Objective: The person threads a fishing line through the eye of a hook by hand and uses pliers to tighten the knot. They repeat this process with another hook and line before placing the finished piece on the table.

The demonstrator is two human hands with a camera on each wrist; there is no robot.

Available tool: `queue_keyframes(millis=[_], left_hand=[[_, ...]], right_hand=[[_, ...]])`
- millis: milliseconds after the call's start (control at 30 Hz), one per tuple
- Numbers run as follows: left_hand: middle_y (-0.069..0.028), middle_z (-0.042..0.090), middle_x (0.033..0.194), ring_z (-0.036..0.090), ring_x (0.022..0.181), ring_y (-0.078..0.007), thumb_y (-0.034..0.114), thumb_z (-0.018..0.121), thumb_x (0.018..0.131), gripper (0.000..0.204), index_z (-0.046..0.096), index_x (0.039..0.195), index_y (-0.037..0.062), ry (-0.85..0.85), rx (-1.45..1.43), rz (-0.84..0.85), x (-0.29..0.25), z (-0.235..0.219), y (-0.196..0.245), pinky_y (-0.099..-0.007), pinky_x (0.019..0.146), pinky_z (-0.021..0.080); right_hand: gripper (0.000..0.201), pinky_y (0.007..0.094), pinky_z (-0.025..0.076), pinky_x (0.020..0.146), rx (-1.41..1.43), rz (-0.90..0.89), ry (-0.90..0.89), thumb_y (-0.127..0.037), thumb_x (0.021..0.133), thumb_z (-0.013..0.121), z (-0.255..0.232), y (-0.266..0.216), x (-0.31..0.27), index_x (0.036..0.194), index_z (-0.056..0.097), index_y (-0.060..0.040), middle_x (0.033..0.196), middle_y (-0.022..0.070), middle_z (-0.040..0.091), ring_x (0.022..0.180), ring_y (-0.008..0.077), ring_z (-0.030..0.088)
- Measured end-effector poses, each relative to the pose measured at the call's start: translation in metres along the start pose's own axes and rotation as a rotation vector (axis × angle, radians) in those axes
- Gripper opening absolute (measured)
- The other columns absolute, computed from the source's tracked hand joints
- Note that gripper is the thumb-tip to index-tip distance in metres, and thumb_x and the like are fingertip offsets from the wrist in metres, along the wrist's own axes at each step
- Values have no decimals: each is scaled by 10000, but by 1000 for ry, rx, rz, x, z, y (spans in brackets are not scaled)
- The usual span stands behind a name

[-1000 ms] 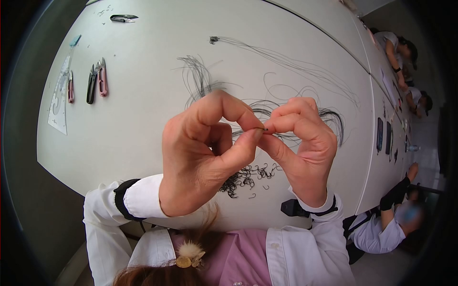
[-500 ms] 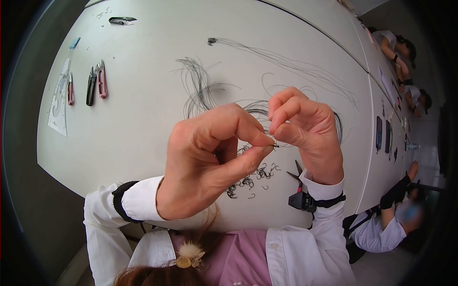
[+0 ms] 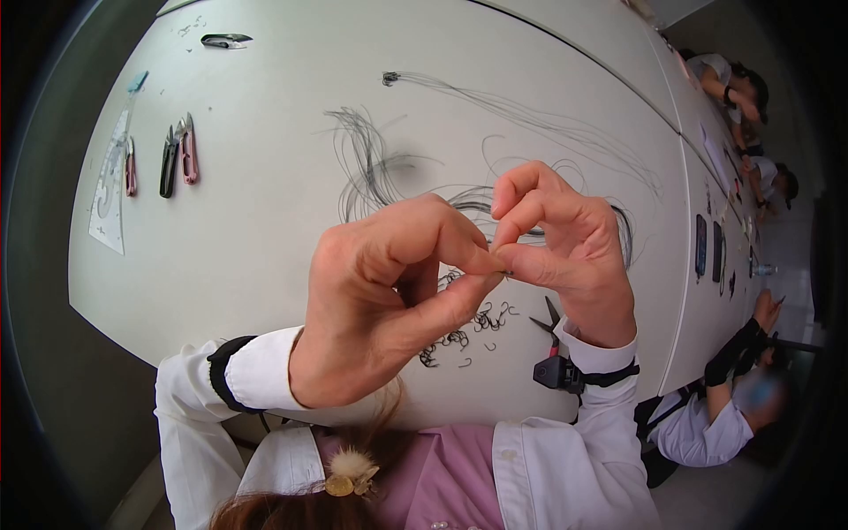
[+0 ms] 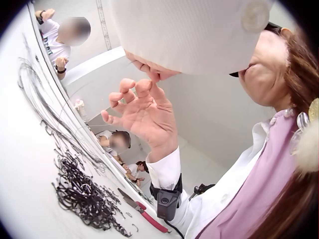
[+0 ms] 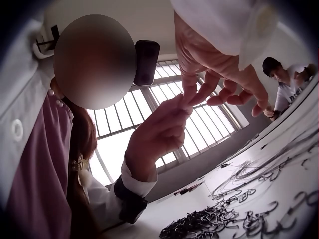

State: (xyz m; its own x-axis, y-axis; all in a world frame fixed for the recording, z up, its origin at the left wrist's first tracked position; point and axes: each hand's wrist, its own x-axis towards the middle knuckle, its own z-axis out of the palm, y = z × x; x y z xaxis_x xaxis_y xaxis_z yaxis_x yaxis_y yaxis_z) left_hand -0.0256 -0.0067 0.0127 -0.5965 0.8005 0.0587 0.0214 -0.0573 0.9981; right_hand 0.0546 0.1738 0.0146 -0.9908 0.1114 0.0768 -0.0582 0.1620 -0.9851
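Observation:
My left hand (image 3: pixel 380 291) pinches a tiny dark fish hook (image 3: pixel 508 273) between thumb and index finger, mostly hidden by the fingertips. Right beside it, the thumb and index finger of my right hand (image 3: pixel 579 256) come together at the left fingertips, pinching thin fishing line; its other fingers are bent and raised. In the left wrist view a fine line (image 4: pixel 65 102) loops out past the right hand. Below the hands lies a heap of black fish hooks (image 4: pixel 82 194). A bundle of dark fishing line (image 3: pixel 367 168) spreads over the table behind the hands.
A red-handled tool with two dark pointed blades (image 3: pixel 549 327) lies by my right wrist. At the left are black snips (image 3: pixel 168 166), pink snips (image 3: pixel 189 157) and a clear set square (image 3: pixel 108 194). Hooks with long lines (image 3: pixel 389 79) lie farther back. Other people (image 3: pixel 707 428) sit at the right.
Both hands first came nearer my body and slightly right, the right fingertips parting from the left. Now the right thumb and index finger are back against the left fingertips, covering more of the hook.

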Motion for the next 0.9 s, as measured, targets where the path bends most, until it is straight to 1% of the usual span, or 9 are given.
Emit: queue_keyframes(millis=[167, 467, 533, 567, 633, 700, 767, 800, 900], left_hand=[[-61, 556, 846, 474, 649, -37, -68, 592, 798, 50, 575, 800, -21, 88, -47, -31, 1, 0, -2, -178, 539, 379], [-49, 548, 842, 463, 656, -38, -73, 581, 807, 53, 573, 804, -21, 156, -59, 0, 3, -1, -7, -176, 553, 379], [-46, 546, 839, 462, 656, -39, -72, 585, 806, 52, 574, 808, -21, 161, -59, -4, 4, -1, -8, -177, 555, 378], [-43, 542, 832, 460, 652, -40, -77, 590, 801, 58, 576, 814, -22, 168, -34, 10, 4, -2, -9, -177, 552, 374], [-39, 539, 824, 457, 648, -41, -81, 595, 797, 66, 577, 821, -23, 175, -9, 24, 5, -3, -13, -177, 549, 370], [-32, 531, 798, 447, 637, -39, -90, 607, 782, 73, 581, 805, -25, 183, 41, 140, 6, -3, -18, -176, 539, 354], [-25, 528, 781, 437, 621, -36, -97, 609, 774, 79, 583, 785, -22, 188, 102, 140, 5, -2, -12, -176, 528, 344], [-18, 525, 764, 427, 606, -32, -104, 610, 766, 88, 586, 766, -19, 192, 163, 139, 5, -1, -9, -176, 518, 334], [-9, 524, 737, 400, 568, -25, -101, 620, 750, 98, 591, 738, -8, 184, 246, 178, 5, 1, -8, -181, 492, 312]], right_hand=[[107, 267, 387, 817, 119, 77, 30, -53, 686, 728, 12, -1, -3, 777, 672, -57, 881, 23, 525, 857, 109, 500], [153, 273, 374, 734, -278, -149, 137, -45, 624, 747, 19, -5, -10, 756, 689, -95, 852, 20, 513, 819, 147, 457], [179, 289, 362, 715, -499, -224, 272, -67, 596, 764, 28, -6, -12, 754, 688, -103, 824, 9, 511, 800, 172, 426], [179, 289, 362, 715, -499, -224, 273, -67, 596, 764, 31, -7, -13, 754, 688, -103, 824, 9, 511, 800, 172, 426], [205, 295, 346, 694, -882, -431, 371, -78, 563, 771, 35, -12, -16, 749, 687, -99, 806, -1, 520, 783, 180, 404], [228, 332, 359, 751, -1017, -512, 380, -88, 536, 761, 36, -13, -21, 748, 685, -121, 807, -38, 533, 796, 177, 406], [187, 402, 358, 824, -1377, -689, 500, -147, 586, 787, 43, -16, -25, 748, 701, -187, 809, -45, 449, 803, 184, 374], [193, 432, 349, 868, -1431, -720, 576, -171, 582, 781, 48, -13, -26, 745, 701, -237, 806, -66, 438, 838, 182, 361], [195, 436, 354, 870, -1571, -797, 558, -191, 578, 780, 45, -17, -29, 745, 702, -256, 810, -70, 428, 852, 185, 356]])
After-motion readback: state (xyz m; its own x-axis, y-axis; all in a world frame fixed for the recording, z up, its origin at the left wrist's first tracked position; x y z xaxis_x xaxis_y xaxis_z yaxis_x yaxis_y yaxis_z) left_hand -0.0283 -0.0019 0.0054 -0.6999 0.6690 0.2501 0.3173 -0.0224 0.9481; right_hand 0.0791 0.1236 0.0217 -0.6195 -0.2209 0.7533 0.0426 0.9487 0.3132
